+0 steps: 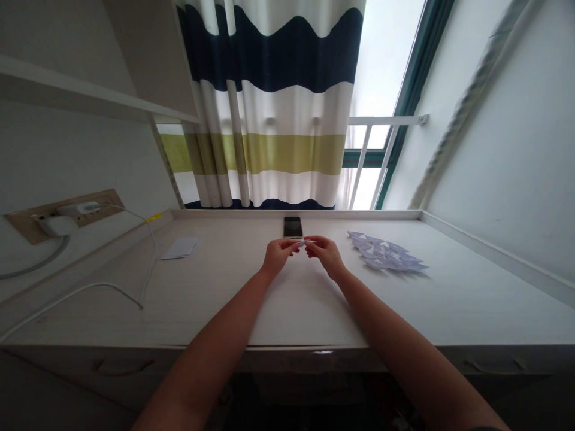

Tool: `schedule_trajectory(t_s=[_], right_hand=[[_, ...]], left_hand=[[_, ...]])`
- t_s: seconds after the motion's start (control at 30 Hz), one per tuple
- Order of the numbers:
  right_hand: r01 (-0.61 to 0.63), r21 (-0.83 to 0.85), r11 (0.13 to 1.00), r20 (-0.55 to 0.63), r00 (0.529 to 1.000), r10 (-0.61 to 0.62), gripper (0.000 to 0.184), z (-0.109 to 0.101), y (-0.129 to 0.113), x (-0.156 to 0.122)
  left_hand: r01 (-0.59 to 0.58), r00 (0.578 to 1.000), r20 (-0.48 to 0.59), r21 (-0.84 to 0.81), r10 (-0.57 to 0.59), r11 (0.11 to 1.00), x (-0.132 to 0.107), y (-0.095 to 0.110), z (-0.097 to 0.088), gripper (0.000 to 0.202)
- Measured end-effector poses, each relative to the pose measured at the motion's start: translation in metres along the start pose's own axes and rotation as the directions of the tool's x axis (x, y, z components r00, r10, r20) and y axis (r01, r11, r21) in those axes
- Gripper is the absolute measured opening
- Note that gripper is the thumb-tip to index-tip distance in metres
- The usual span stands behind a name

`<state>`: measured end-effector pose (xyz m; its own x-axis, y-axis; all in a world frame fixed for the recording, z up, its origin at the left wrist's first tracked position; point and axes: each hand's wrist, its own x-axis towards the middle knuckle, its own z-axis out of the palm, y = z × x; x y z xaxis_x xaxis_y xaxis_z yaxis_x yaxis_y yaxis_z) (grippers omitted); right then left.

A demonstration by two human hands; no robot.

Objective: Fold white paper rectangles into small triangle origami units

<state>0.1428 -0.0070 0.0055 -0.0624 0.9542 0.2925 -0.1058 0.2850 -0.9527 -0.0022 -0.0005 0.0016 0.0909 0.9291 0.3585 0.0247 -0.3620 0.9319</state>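
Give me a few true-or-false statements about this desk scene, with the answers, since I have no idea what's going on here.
1. The left hand and right hand pinch a small piece of paper between them. True.
2. A phone is held in the left hand. False: it lies on the desk beyond the hands.
3. Folded paper pieces lie to the person's right. True.
4. The curtain is plain white. False: it has navy, olive and white stripes.

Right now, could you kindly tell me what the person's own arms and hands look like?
The left hand and right hand are gloveless, and the left forearm and right forearm are bare, without watch or bracelet. A dark edge low by the right arm may be a sleeve.
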Motion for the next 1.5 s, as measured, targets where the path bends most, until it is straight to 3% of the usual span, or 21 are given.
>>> schedule_trajectory(t_s=[0.17,0.3,0.5,0.7,1.1,1.4,1.5], right_hand=[[0.02,0.063,0.998,-0.043,0.999,-0.017,0.034,0.003,0.005,0.001],[0.026,0.06,0.998,-0.076,0.997,-0.021,0.033,0.001,0.007,0.002],[0.047,-0.03,0.998,-0.017,0.999,-0.048,0.031,0.0,0.007,0.001],[0.067,-0.15,0.986,0.016,0.998,-0.065,0.025,0.0,0.003,-0.001],[0.129,-0.16,0.979,0.028,0.992,-0.126,0.018,-0.002,0.012,0.004],[0.099,-0.134,0.986,0.023,0.995,-0.096,0.016,-0.001,0.011,0.003],[0.107,-0.145,0.984,0.017,0.994,-0.105,0.015,0.0,0.008,0.002]], left_hand=[[-0.038,0.999,0.034,0.015,0.038,0.999,-0.002,-0.001,0.004,0.028],[0.012,0.997,0.079,-0.054,-0.008,0.998,-0.002,0.0,0.005,0.031],[0.036,0.998,0.05,-0.111,-0.031,0.993,-0.001,0.0,0.006,0.024],[0.023,0.998,0.053,-0.078,-0.019,0.997,-0.002,0.001,0.006,0.029],[0.126,0.992,-0.003,-0.232,-0.13,0.964,0.001,0.0,0.004,0.023],[0.144,0.99,0.066,-0.372,-0.128,0.917,0.001,-0.002,0.002,0.025],[0.144,0.989,0.069,-0.348,-0.128,0.926,0.002,-0.003,0.002,0.026]])
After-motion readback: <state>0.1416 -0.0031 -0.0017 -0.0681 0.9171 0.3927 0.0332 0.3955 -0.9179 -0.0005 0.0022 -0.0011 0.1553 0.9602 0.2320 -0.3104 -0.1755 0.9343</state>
